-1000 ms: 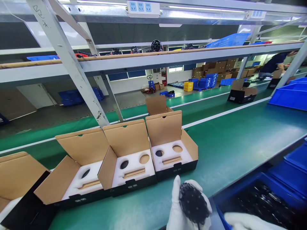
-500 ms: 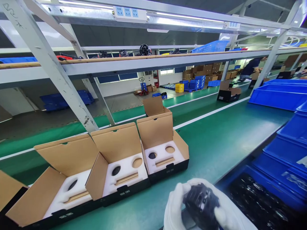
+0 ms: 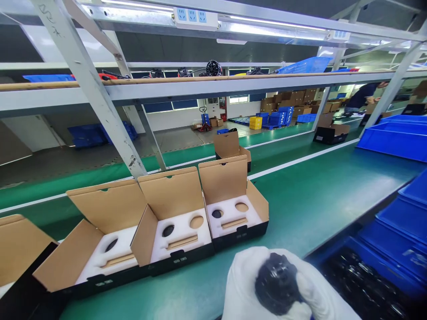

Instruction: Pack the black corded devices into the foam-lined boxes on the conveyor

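- Both your hands are white-gloved and low in view, right of centre, grasping one black round piece between them.
- Your left hand (image 3: 240,284) cups the black round piece (image 3: 276,284) from the left; your right hand (image 3: 322,284) wraps it from the right, fingertips pressed on its lower right edge.
- Piece is held in front of the green tabletop (image 3: 320,191), apart from the boxes; its surface is a little blurred.
- Ahead and to your left, three open cartons in a row: right carton (image 3: 225,180), middle carton (image 3: 171,193), left carton (image 3: 108,206). Lids up, tan inside, black front walls.
- White foam (image 3: 182,227) lines all three. Each foam shows a dark disc, such as the middle one's (image 3: 168,230), in a round hole, plus a slot.
- In the right and middle cartons, a second round hole shows cardboard; in the left one, the middle carton's flap blocks that part.
- Fourth carton (image 3: 20,249) is cut off at the left edge.
- At your right, a blue bin (image 3: 382,265) holds glossy black parts (image 3: 360,280); more blue bins (image 3: 400,218) sit just beyond it.
- Across the white line, a small open box (image 3: 227,144) stands behind the right carton.
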`<state>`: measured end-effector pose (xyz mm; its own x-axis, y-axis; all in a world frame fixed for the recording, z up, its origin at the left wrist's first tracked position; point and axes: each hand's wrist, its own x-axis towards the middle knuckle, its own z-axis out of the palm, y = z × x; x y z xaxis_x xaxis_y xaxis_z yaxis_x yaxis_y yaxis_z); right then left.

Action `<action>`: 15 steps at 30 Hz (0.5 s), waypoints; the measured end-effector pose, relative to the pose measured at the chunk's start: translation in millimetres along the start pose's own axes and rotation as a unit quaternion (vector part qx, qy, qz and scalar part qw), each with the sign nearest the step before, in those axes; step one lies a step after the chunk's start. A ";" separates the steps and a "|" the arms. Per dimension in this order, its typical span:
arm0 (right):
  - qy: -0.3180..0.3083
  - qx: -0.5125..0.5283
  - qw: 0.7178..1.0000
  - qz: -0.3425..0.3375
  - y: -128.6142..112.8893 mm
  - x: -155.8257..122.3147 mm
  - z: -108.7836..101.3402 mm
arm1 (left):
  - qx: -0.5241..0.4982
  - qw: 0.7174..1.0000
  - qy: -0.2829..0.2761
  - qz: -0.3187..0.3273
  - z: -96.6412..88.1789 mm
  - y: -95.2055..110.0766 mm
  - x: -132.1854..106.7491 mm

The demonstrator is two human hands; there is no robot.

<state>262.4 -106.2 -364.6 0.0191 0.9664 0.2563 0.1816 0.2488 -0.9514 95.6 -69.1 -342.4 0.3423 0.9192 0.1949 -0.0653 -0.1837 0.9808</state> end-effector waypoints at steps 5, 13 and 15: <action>0.049 -0.278 0.933 -0.225 -23.4 20.2 -6.0 | -0.152 0.981 -0.105 -0.067 -26.7 27.1 23.2; 0.057 -0.506 0.754 -0.415 -105.9 77.8 2.8 | -0.223 0.945 -0.190 -0.144 -53.0 1.3 50.0; 0.144 -0.478 0.792 -0.352 -114.6 103.0 -3.3 | -0.234 0.926 -0.224 -0.193 -52.9 -26.5 53.2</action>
<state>246.8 -35.4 -228.6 -0.2182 0.5209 0.8252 0.9055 0.4235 -0.0279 65.9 3.1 -357.9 0.7731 0.6281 -0.0887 -0.2200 0.3967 0.8912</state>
